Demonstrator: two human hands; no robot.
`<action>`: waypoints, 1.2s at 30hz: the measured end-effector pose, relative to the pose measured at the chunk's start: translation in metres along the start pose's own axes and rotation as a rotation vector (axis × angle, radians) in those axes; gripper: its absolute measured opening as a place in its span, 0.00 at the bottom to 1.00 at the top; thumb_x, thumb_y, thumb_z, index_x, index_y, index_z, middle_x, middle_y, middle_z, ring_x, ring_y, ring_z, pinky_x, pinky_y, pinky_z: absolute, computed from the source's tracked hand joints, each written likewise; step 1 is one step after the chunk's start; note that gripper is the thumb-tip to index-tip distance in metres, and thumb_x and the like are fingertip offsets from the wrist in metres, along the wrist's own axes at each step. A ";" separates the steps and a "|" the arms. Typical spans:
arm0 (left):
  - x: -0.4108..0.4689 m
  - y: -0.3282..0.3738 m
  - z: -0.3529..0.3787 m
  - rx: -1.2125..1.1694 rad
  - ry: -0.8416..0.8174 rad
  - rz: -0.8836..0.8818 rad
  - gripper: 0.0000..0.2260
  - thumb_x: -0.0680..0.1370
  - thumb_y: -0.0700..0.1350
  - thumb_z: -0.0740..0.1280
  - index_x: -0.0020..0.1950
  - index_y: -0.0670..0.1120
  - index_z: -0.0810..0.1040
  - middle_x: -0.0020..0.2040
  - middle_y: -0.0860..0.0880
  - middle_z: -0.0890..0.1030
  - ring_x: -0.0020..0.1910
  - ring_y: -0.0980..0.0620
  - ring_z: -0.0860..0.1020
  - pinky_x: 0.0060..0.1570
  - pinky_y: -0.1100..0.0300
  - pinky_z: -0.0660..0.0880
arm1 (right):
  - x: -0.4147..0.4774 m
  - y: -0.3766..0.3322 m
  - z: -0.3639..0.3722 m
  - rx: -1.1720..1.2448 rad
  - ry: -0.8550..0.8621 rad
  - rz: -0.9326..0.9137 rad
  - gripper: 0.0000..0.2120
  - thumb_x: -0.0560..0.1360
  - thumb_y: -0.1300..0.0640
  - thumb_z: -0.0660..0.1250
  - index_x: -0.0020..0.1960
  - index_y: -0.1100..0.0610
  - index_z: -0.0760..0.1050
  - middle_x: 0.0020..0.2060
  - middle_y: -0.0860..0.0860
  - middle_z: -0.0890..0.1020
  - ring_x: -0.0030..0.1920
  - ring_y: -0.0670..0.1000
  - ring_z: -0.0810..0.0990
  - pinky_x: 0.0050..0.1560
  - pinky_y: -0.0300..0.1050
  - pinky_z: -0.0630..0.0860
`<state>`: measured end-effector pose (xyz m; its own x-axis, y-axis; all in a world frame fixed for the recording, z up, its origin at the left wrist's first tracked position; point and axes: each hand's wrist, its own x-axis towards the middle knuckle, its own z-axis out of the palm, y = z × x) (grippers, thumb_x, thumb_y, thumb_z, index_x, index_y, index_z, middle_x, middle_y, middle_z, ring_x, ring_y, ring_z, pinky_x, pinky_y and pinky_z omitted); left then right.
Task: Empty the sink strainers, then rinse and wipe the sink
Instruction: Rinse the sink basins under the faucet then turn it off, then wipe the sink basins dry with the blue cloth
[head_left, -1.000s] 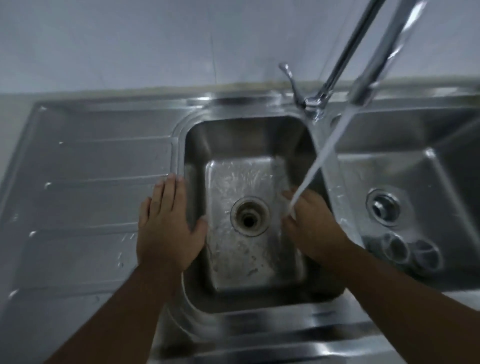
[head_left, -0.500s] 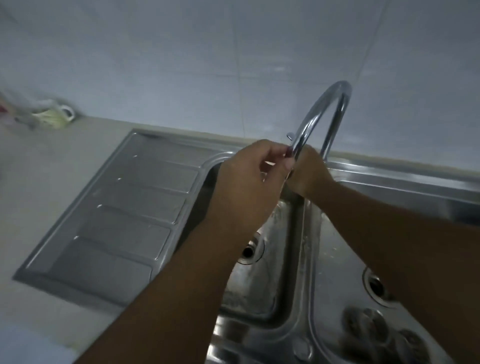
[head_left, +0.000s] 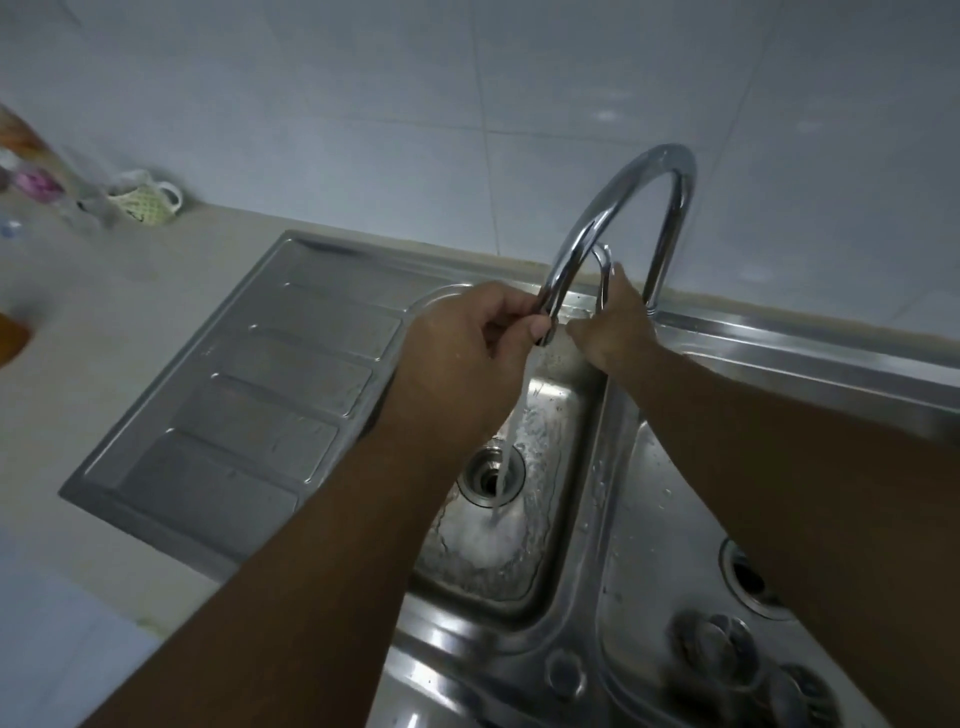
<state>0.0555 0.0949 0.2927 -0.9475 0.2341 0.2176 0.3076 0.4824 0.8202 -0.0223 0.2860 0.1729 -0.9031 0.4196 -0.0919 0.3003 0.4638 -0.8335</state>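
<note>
A steel double sink has a small left basin and a larger right basin. My left hand is shut on the spout end of the curved faucet. My right hand grips the thin faucet lever behind the spout. Water streams from the spout into the left basin, landing just in front of its open drain. Two strainers lie at the near end of the right basin, beside its drain.
The ribbed drainboard stretches to the left of the basins. A patterned mug and blurred bottles stand at the far left of the beige counter. A tiled wall rises behind the sink.
My hands rose from the left basin and its rim up to the faucet; the spout swung so the water now falls near the left drain. The view tilted up toward the wall.
</note>
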 end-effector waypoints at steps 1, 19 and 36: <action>-0.001 0.000 0.001 0.003 0.005 -0.009 0.05 0.80 0.43 0.72 0.53 0.50 0.85 0.41 0.58 0.86 0.41 0.63 0.83 0.43 0.70 0.78 | -0.005 0.002 -0.001 0.031 0.018 0.000 0.40 0.70 0.65 0.74 0.77 0.48 0.63 0.67 0.49 0.77 0.64 0.52 0.77 0.57 0.45 0.77; -0.059 0.026 0.067 -0.251 -0.281 0.210 0.20 0.83 0.42 0.68 0.75 0.44 0.73 0.71 0.47 0.78 0.70 0.57 0.75 0.71 0.58 0.73 | -0.237 0.064 -0.065 -0.639 0.070 0.221 0.27 0.82 0.44 0.60 0.78 0.52 0.66 0.76 0.51 0.71 0.77 0.53 0.67 0.76 0.53 0.63; -0.204 0.065 0.241 0.354 -0.693 0.203 0.33 0.85 0.57 0.56 0.84 0.47 0.47 0.85 0.50 0.46 0.84 0.48 0.48 0.81 0.47 0.53 | -0.355 0.217 -0.273 -0.783 0.097 0.274 0.32 0.84 0.40 0.53 0.83 0.53 0.52 0.83 0.53 0.54 0.83 0.53 0.48 0.80 0.52 0.45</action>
<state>0.2898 0.2821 0.1741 -0.6365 0.7605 -0.1285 0.5876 0.5861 0.5579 0.4473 0.4510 0.1732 -0.7473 0.6451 -0.1595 0.6645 0.7287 -0.1656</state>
